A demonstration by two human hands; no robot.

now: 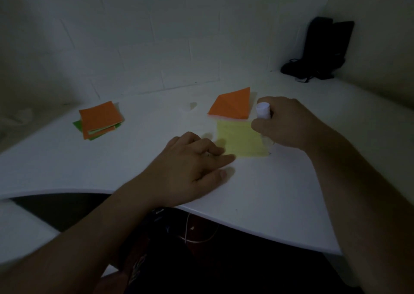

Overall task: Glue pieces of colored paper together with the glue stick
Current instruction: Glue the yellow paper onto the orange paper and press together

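A person works at a dim white table (280, 193), the right hand (284, 125) grasping a white glue stick (263, 110) upright, its lower end at the right edge of a yellow paper square (240, 140) lying flat near the middle. The left hand (192, 159) rests loosely on the table with fingers extended, fingertips touching the yellow square's near-left corner as if to steady it. An orange folded piece (230, 104) lies just beyond the yellow square, their edges meeting, so one join may already be made, though that cannot be confirmed. Far left, a small stack of orange and green papers (98, 120) waits unused, suggesting most gluing remains. A dark bag (322, 51) stands in the far right corner.
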